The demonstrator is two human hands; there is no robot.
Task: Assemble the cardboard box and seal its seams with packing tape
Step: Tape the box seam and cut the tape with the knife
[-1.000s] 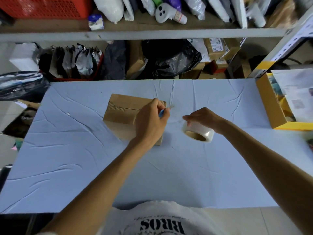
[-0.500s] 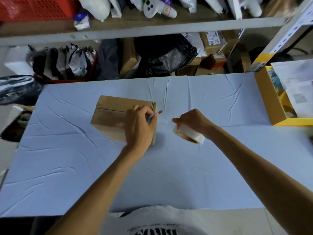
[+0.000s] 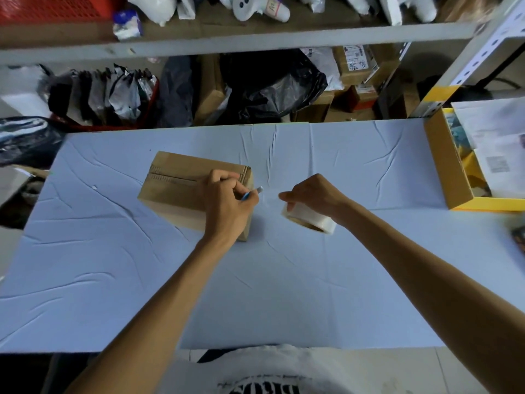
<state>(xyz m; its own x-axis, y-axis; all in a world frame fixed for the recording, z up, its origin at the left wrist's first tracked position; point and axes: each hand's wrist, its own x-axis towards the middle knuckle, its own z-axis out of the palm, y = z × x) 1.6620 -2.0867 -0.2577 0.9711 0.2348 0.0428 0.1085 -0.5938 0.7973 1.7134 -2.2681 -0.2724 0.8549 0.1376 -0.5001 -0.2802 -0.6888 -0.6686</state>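
A closed brown cardboard box (image 3: 176, 183) lies on the pale blue table cover (image 3: 255, 280), left of centre, with clear tape along its top seam. My left hand (image 3: 227, 203) rests over the box's right end and grips a small blue-handled cutter (image 3: 251, 193), whose blade points right past the box edge. My right hand (image 3: 315, 194) holds a roll of clear packing tape (image 3: 309, 218) just right of the box, slightly above the table. A stretch of clear tape seems to run from the roll toward the box, hard to make out.
An open yellow-edged cardboard box (image 3: 449, 172) with papers stands at the table's right edge. Behind the table, shelves hold black bags (image 3: 272, 89), parcels (image 3: 355, 64) and a red basket (image 3: 51, 9). A dark bag (image 3: 25, 140) sits at the far left.
The view shifted a little. My left hand with the cutter slid toward the box's right end, and my right hand kept the tape roll close beside it.
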